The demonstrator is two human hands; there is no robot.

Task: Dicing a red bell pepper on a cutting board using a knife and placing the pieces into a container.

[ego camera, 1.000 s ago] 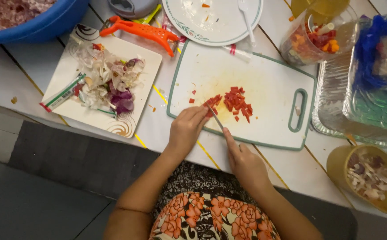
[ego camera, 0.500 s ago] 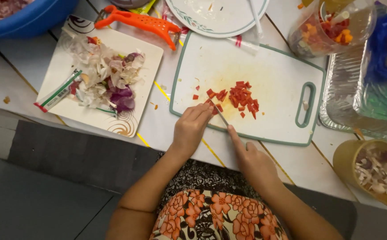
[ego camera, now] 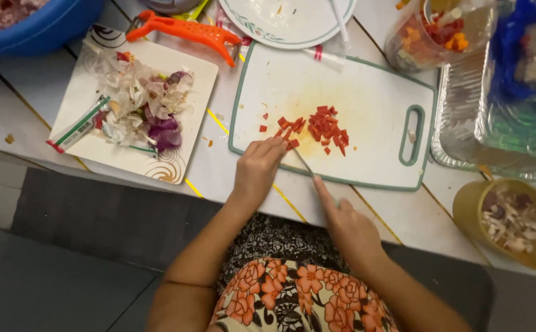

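Fingers of the left hand are curled close together, their tips pressing on red pieces at the near edge of the cutting board, probably to keep these pieces from sliding under the blade. The right hand is closed around a knife, with the first finger stretched along its back; this grip likely gives better control of the tip. The thin blade points toward the left fingertips and meets the board just beside them.

More chopped red pieces lie as a small heap in the middle of the board, over a yellow stain. The board has a green rim and a handle hole on its right side, and it sits across the table edge near the body, so both hands reach it easily.

Left of the board, a square plate carries peels and purple skins, kept apart from the cutting place. An orange peeler lies above it. A round plate is cut off by the top of the view, and also a blue bowl in the corner. At right, a foil tray holds something under clear wrap that is hard to make out. A yellow bowl of scraps stands near the right arm. The knife handle is hidden inside the hand.
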